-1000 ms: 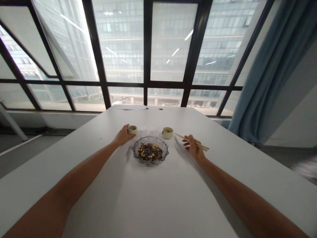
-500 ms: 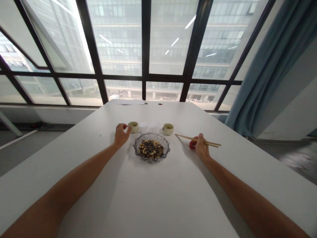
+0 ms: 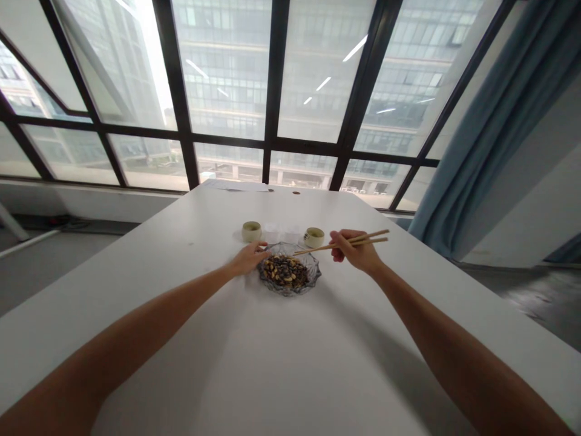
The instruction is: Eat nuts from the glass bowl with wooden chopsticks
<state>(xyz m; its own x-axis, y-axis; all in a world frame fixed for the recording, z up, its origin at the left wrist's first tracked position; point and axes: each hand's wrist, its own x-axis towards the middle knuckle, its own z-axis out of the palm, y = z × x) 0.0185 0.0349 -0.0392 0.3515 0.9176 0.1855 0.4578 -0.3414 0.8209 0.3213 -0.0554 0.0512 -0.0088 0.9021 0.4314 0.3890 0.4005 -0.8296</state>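
Observation:
My right hand [image 3: 354, 249] is closed around a pair of wooden chopsticks [image 3: 370, 238], held above the table. Their tips point left and reach over the cut-glass bowl [image 3: 313, 280]. A mix of dark seeds and pale nuts [image 3: 285, 271] fills the bowl; I cannot make out anything between the tips. At the bowl's left rim lies my left hand [image 3: 247, 259], fingers stretched out and apart, touching the edge. Behind the bowl stand two small pale green cups, the left cup [image 3: 251, 231] and the right cup [image 3: 314, 237].
Between the cups are faint clear containers [image 3: 284, 233], hard to make out. The white table [image 3: 272, 363] runs to the windows, with papers [image 3: 236, 186] at its far edge. A blue curtain [image 3: 472, 139] hangs at the right.
My left hand has gone from the left cup to the bowl's left rim. My right hand has moved left, bringing the chopstick tips from beside the right cup to over the bowl.

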